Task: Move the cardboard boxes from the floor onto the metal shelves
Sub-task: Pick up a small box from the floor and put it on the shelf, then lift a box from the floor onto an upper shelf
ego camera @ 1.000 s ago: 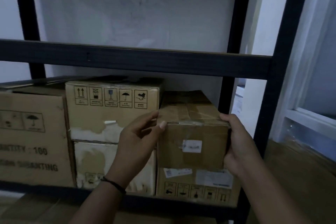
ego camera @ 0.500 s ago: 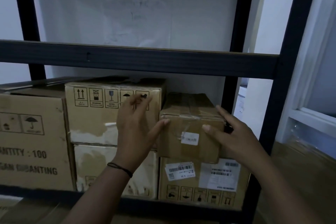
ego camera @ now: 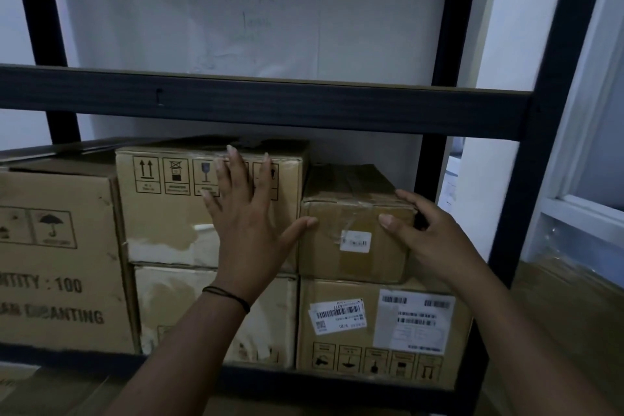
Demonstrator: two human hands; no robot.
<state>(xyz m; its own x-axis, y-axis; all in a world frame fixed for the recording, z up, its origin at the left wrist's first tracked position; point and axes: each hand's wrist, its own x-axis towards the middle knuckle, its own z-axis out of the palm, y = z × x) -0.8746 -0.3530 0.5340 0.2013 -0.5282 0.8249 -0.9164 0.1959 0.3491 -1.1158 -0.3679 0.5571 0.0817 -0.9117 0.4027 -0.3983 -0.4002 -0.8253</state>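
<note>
Both hands have opened since a second ago. Her left hand (ego camera: 244, 233) lies spread, thumb at the small box (ego camera: 354, 240); the right hand (ego camera: 435, 240) touches its right edge with loose fingers. Under them, this box sits on a labelled box (ego camera: 381, 331) in the metal shelf (ego camera: 263, 105).

The small box (ego camera: 354, 240) sits on the barcode-labelled box (ego camera: 381, 331), between the left hand's thumb and the right hand's fingers (ego camera: 408, 199). Behind the left hand's fingers (ego camera: 236, 172) stands the symbol-marked box (ego camera: 169, 206), stacked on a lower box (ego camera: 175, 307). Further left of those fingers stands the large printed box (ego camera: 57, 263). All rest on the metal shelf (ego camera: 67, 360).
</note>
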